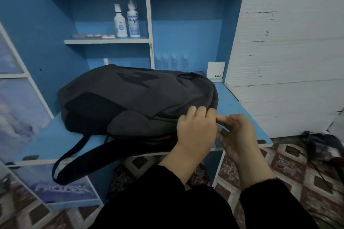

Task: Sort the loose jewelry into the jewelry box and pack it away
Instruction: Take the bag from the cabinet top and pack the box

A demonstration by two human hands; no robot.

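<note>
Currently logged, item by item:

1. backpack (130, 98): dark grey fabric, lying flat on the desk (242, 102), filling most of the top from the left edge toward the right. One strap (74, 156) hangs over the front edge. Small red tab (168, 137) on the side facing the front edge.

2. jewelry / jewelry box: not in view. Cannot tell whether inside the bag.

3. left hand (195, 132): at the bag's right end, near the desk's front right corner. Fingers curled down over the seam, gripping fabric.

4. right hand (237, 135): just beside the left, fingertips meeting it at the same seam. Index out, other fingers loosely bent. Motion blur, so cannot tell whether it pinches a zip pull or only touches.

5. Handling est.: soft shell, sags w/o support, prob. light to moderate. Cloth gives under a grip, so one hand should pin the seam while the other works the zip. For lifting, take the strap or top handle, not loose fabric. Any jewelry inside would be small & tangle-prone, so tip nothing out.

6. Step est.: zip being worked. Opening or closing, cannot say.

7. Misc.: two white bottles (120, 24) on a shelf (106, 41). Clear vials (174, 62) along the desk's back edge. White box (216, 73) at the back right corner.
</note>
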